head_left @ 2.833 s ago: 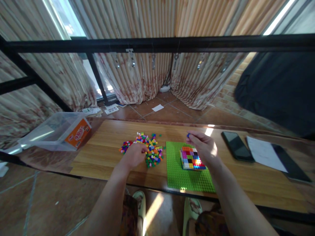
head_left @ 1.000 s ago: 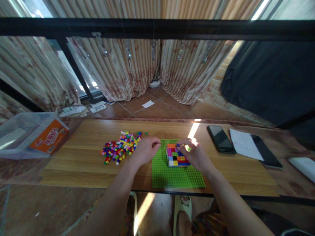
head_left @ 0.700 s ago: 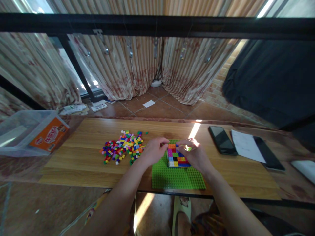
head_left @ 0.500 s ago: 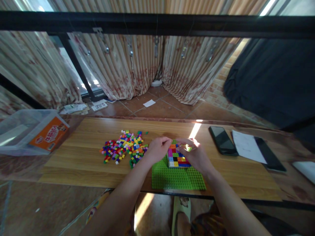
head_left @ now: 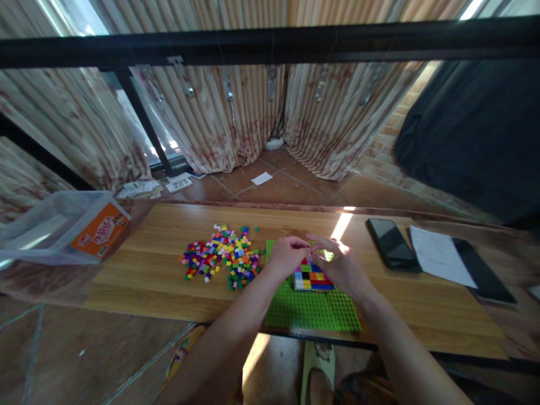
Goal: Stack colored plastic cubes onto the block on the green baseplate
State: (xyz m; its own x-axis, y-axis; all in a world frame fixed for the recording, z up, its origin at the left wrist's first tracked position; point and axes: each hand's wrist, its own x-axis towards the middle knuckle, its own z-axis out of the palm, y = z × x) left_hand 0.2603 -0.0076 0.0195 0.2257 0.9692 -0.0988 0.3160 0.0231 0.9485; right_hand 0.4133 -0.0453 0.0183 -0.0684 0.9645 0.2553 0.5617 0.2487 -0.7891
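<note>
A person's two bare hands meet over a small build of colored bricks (head_left: 312, 280) on a green baseplate (head_left: 313, 315), laid near the front edge of a wooden table (head_left: 143, 281). The left hand (head_left: 289, 257) reaches in with its fingers curled and thumb and forefinger drawn close together at the build's far side. The right hand (head_left: 342, 269) arches over the build from the other side, its thumb and fingers bent, the tips coming close to those of the left. Whether either hand pinches a brick cannot be told (the fingertips blur together and hide the spot), nor is it clear that they touch. The build sits flat on the baseplate, its near rows showing white, yellow, black, red and blue, its far right part covered by the right hand. Left of the baseplate, loose bricks (head_left: 239, 254) lie in a scattered heap. A clear plastic box (head_left: 54, 253) with an orange label (head_left: 101, 232) stands past the table's left end. To the right lie a black phone (head_left: 394, 246) and a white sheet of paper (head_left: 441, 257), which overlaps a dark flat object (head_left: 487, 274).
</note>
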